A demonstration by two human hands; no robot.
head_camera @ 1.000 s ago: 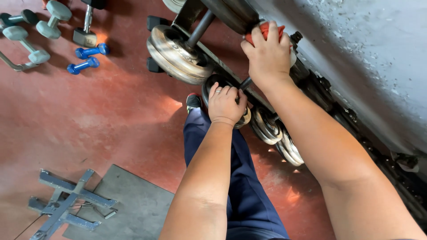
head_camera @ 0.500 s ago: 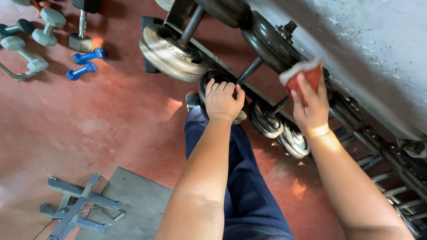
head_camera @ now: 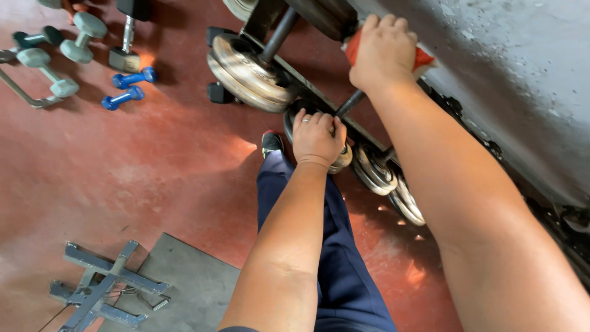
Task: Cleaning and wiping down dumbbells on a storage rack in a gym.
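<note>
- The left hand (head_camera: pixel 318 138) lies palm-down over the near end of a dark dumbbell (head_camera: pixel 342 110) resting on the rack (head_camera: pixel 319 98); its fingers (head_camera: pixel 310 120) are curled close together over the round end plate, a ring showing on one of them; the thumb sits beside the dumbbell's bar.
- The right hand (head_camera: pixel 382 52) is further up the rack, against its far edge by the grey wall (head_camera: pixel 510 74); its fingers are bunched tight, pressing a red cloth (head_camera: pixel 423 58) onto the far end of that same dumbbell; only the edges of the cloth show at either side of the hand.
- Just left of the left hand, a larger dumbbell (head_camera: pixel 249 71) with worn silver plates sits on the rack; to the right, smaller plated dumbbells (head_camera: pixel 384 175) lie in a row along the rack's near edge, partly hidden under the right forearm.
- Below the hands, a leg in dark blue trousers (head_camera: pixel 335 246) and a dark shoe (head_camera: pixel 269 141) stand on the red floor (head_camera: pixel 153 166).
- At the floor's top left corner lie two small blue dumbbells (head_camera: pixel 126 89) side by side, with pale grey-green dumbbells (head_camera: pixel 58 55) near them.
- At the bottom left, a blue-grey metal frame (head_camera: pixel 98 289) lies just beside a grey mat (head_camera: pixel 184 289).
</note>
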